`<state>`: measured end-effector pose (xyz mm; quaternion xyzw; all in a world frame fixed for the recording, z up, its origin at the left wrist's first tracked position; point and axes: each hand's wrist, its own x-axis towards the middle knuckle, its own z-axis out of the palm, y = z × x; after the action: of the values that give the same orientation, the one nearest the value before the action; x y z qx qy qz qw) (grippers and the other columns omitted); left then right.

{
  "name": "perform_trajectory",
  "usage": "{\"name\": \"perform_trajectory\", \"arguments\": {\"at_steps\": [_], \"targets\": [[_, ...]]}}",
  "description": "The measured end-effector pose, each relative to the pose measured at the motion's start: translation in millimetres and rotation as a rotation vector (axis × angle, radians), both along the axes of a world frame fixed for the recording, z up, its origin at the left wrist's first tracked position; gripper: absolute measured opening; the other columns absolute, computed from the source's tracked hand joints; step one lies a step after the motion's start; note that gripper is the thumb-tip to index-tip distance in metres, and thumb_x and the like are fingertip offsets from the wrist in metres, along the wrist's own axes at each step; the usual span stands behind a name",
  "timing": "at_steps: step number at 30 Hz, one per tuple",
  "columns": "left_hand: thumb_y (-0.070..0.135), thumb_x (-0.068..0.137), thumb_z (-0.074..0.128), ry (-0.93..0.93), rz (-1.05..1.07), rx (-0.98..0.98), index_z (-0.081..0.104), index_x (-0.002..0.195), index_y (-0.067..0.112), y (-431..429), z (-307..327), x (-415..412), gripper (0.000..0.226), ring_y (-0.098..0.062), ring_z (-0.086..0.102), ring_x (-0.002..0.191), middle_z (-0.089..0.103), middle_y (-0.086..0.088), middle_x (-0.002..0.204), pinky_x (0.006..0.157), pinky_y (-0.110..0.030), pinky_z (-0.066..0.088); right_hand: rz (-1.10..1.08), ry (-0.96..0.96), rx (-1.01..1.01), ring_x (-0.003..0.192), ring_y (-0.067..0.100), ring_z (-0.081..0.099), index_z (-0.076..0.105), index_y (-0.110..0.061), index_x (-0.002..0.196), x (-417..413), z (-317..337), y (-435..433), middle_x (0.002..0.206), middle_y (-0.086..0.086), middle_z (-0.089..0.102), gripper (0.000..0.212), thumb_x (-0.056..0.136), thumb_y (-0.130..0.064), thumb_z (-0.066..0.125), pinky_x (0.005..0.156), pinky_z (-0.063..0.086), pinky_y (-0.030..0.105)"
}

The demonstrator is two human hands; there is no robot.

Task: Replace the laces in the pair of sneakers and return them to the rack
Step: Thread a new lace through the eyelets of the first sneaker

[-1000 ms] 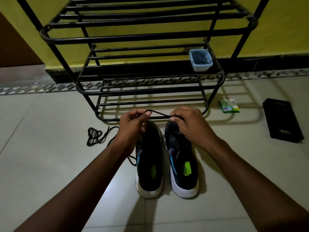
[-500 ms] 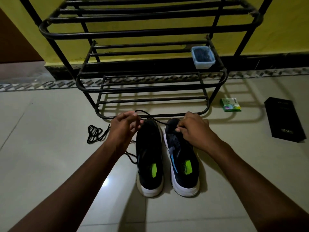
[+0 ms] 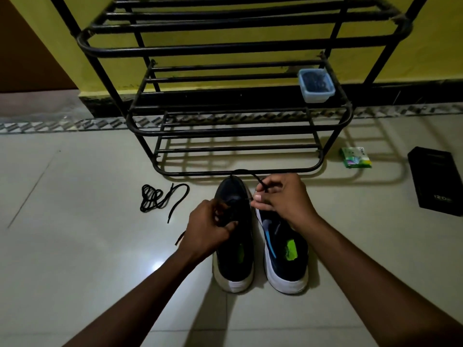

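Left hand lower over tiled floor

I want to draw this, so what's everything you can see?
shoe rack: 1, black, against yellow wall
plastic container: 1, clear, rack shelf, right end
sneakers: 2, dark with white soles, floor before rack
held lace: 1, black, over left sneaker's toe
loose lace: 1, black, floor left of sneakers
packet: 1, green, floor right of rack
box: 1, black, floor far right
left hand: 1, grips held lace at left sneaker
right hand: 1, pinches held lace
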<state>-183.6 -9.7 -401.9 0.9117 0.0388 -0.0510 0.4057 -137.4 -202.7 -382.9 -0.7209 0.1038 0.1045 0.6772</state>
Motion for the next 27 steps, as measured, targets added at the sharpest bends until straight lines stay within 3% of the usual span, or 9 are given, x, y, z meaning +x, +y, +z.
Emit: {"name": "perform_trajectory", "arguments": {"at_steps": [2, 5, 7, 10, 14, 18, 23, 27], "targets": [[0.023, 0.08, 0.077, -0.008, 0.029, 0.003, 0.075, 0.094, 0.023, 0, 2, 0, 0.014, -0.005, 0.066, 0.075, 0.072, 0.008, 0.081, 0.069, -0.027, 0.055, 0.025, -0.003, -0.033, 0.076, 0.033, 0.076, 0.068, 0.004, 0.081, -1, -2, 4, 0.083, 0.024, 0.071, 0.015, 0.079, 0.018, 0.072, 0.071, 0.063, 0.037], [0.016, 0.085, 0.069, 0.022, 0.108, -0.041, 0.077, 0.09, 0.021, 2, -1, 0, 0.011, -0.007, 0.068, 0.071, 0.073, 0.006, 0.077, 0.066, -0.028, 0.056, 0.052, -0.008, -0.091, 0.073, 0.03, 0.076, 0.07, 0.005, 0.084, -2, -4, 11, 0.081, 0.022, 0.072, 0.014, 0.078, 0.017, 0.074, 0.071, 0.064, 0.038], [0.013, 0.086, 0.066, 0.103, 0.171, -0.136, 0.078, 0.089, 0.02, 7, -9, 2, 0.014, -0.008, 0.071, 0.074, 0.074, 0.007, 0.078, 0.068, -0.03, 0.059, 0.077, -0.031, -0.15, 0.071, 0.024, 0.076, 0.071, 0.004, 0.083, -3, -5, 18, 0.077, 0.018, 0.073, 0.014, 0.076, 0.013, 0.077, 0.07, 0.063, 0.033], [0.005, 0.091, 0.062, 0.234, 0.262, -0.381, 0.077, 0.087, 0.015, 11, -17, 6, 0.019, -0.021, 0.073, 0.08, 0.077, -0.007, 0.082, 0.077, -0.038, 0.058, 0.16, -0.116, -0.363, 0.063, 0.001, 0.069, 0.074, -0.005, 0.08, -2, -7, 27, 0.07, 0.003, 0.074, 0.015, 0.072, 0.002, 0.084, 0.062, 0.054, 0.013], [-0.003, 0.096, 0.053, 0.318, 0.297, -0.593, 0.074, 0.094, -0.001, 13, -17, 5, 0.021, -0.03, 0.066, 0.073, 0.072, -0.021, 0.08, 0.071, -0.041, 0.051, 0.178, -0.12, -0.431, 0.061, -0.003, 0.067, 0.074, -0.012, 0.076, 0, -16, 36, 0.067, -0.003, 0.073, 0.016, 0.071, -0.003, 0.086, 0.062, 0.05, 0.011], [-0.003, 0.096, 0.055, 0.334, 0.287, -0.677, 0.075, 0.098, -0.003, 17, -16, 1, 0.02, -0.026, 0.067, 0.071, 0.073, -0.021, 0.083, 0.062, -0.031, 0.052, 0.202, -0.135, -0.47, 0.06, -0.006, 0.066, 0.073, -0.013, 0.075, 1, -20, 42, 0.066, -0.005, 0.072, 0.015, 0.072, -0.002, 0.084, 0.062, 0.05, 0.009], [-0.002, 0.096, 0.055, 0.34, 0.264, -0.721, 0.075, 0.101, -0.002, 20, -16, 0, 0.021, -0.025, 0.07, 0.076, 0.074, -0.025, 0.094, 0.061, -0.028, 0.054, 0.223, -0.152, -0.493, 0.063, -0.004, 0.068, 0.072, -0.014, 0.075, 2, -22, 44, 0.066, -0.004, 0.073, 0.018, 0.071, -0.003, 0.086, 0.065, 0.054, 0.014], [-0.003, 0.096, 0.055, 0.343, 0.275, -0.727, 0.075, 0.102, -0.002, 20, -16, 0, 0.021, -0.024, 0.069, 0.077, 0.074, -0.025, 0.095, 0.059, -0.025, 0.052, 0.223, -0.176, -0.506, 0.063, -0.006, 0.067, 0.072, -0.016, 0.077, 0, -23, 46, 0.068, -0.005, 0.072, 0.018, 0.073, -0.004, 0.086, 0.062, 0.051, 0.01]]}}
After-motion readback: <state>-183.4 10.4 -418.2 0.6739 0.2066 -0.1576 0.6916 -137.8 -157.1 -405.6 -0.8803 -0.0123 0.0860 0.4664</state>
